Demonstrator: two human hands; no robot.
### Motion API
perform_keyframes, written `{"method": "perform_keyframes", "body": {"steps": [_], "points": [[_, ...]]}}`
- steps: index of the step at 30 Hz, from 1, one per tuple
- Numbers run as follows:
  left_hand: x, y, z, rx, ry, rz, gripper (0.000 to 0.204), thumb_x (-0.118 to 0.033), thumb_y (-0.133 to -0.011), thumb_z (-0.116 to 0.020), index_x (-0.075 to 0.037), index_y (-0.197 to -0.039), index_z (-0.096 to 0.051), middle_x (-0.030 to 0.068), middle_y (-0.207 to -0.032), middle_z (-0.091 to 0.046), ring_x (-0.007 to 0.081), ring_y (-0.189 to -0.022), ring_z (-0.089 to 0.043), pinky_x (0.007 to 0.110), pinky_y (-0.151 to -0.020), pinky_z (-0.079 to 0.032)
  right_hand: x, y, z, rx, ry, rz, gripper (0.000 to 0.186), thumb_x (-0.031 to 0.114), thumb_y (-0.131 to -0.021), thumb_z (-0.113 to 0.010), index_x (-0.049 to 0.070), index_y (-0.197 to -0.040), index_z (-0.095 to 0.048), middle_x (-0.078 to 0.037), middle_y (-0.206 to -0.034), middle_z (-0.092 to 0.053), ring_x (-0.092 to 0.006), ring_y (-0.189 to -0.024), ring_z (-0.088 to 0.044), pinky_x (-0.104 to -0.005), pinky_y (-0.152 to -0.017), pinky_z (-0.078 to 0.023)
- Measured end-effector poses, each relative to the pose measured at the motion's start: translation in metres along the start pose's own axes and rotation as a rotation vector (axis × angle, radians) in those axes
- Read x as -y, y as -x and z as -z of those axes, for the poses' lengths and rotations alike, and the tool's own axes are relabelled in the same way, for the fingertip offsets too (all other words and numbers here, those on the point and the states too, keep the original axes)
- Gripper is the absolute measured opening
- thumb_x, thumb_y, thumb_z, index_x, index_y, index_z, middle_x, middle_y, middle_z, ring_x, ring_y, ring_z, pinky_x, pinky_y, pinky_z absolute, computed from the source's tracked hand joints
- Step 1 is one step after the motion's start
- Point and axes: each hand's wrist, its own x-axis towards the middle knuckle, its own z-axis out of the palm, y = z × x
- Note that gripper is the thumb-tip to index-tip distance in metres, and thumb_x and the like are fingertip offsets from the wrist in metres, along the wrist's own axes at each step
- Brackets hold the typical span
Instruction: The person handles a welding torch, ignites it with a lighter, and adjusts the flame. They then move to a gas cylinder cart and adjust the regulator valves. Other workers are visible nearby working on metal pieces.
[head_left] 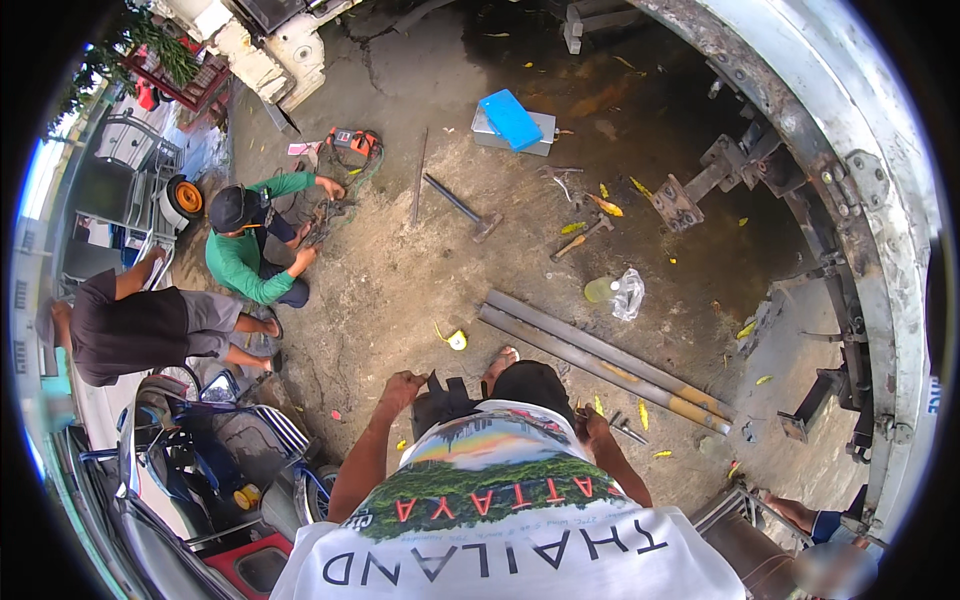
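My left hand is closed, its fingertips pinching the edge of a black fabric strap at the front of my waist. A second black tab stands up beside that strap. Low at my right hip, my right hand has its fingers curled against the dark shorts; whatever it may hold is hidden. Beyond my feet lies a small yellow and white tape measure on the concrete. Two long metal bars rest side by side on the ground to the right.
A sledgehammer, a wooden-handled hammer, a bottle and a grey toolbox under a blue case lie ahead. One person in green squats by an orange machine; another stands left, near a motorcycle.
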Motion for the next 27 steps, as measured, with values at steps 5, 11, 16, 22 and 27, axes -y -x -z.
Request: {"method": "perform_keyframes", "body": {"steps": [5,11,16,22,27], "points": [[-0.037,-0.077,0.064,-0.040,-0.032,0.047,0.053,-0.050,-0.088,-0.068,0.001,-0.097,-0.069,0.0255,-0.094,-0.071,0.0381,-0.095,-0.069,0.043,-0.085,-0.052,0.066,-0.013,-0.093,0.039,0.003,0.193,0.033,0.039,-0.104,-0.052,0.007,-0.097,-0.058,-0.008,-0.086,-0.065,-0.0200,-0.068,-0.061,-0.0337,-0.057,-0.048],[-0.111,-0.174,0.106,0.160,-0.415,-0.095,0.046,-0.044,-0.087,-0.070,0.000,-0.101,-0.067,0.0233,-0.103,-0.071,0.0376,-0.101,-0.069,0.047,-0.088,-0.053,0.119,-0.051,-0.258,0.025,0.004,0.196,0.035,0.041,-0.101,-0.058,0.009,-0.115,-0.058,-0.009,-0.104,-0.067,-0.0195,-0.086,-0.064,-0.0373,-0.074,-0.053],[-0.078,-0.322,0.091,0.315,-0.859,-0.422,0.040,-0.041,-0.091,-0.065,-0.004,-0.104,-0.068,0.0201,-0.103,-0.070,0.0365,-0.100,-0.067,0.047,-0.091,-0.052,0.126,-0.148,-0.411,0.150,-0.104,0.106,0.046,0.047,-0.096,-0.064,0.009,-0.121,-0.058,-0.008,-0.111,-0.068,-0.0219,-0.095,-0.066,-0.0395,-0.084,-0.053],[-0.088,-0.388,0.133,0.228,-0.955,-0.766,0.037,-0.040,-0.093,-0.061,-0.004,-0.097,-0.068,0.0160,-0.096,-0.068,0.0336,-0.089,-0.068,0.046,-0.081,-0.053,0.114,-0.307,-0.541,0.324,-0.339,-0.063,0.054,0.054,-0.091,-0.069,0.008,-0.118,-0.060,-0.007,-0.114,-0.068,-0.0213,-0.101,-0.065,-0.0389,-0.087,-0.053],[-0.093,-0.415,0.158,0.129,-0.778,-0.827,0.034,-0.038,-0.087,-0.070,-0.007,-0.076,-0.063,0.0085,-0.075,-0.061,0.0269,-0.065,-0.064,0.042,-0.065,-0.051,0.131,-0.443,-0.610,0.318,-0.364,-0.075,0.067,0.059,-0.090,-0.067,0.005,-0.128,-0.055,-0.011,-0.117,-0.066,-0.0229,-0.102,-0.065,-0.0402,-0.089,-0.055]]}}
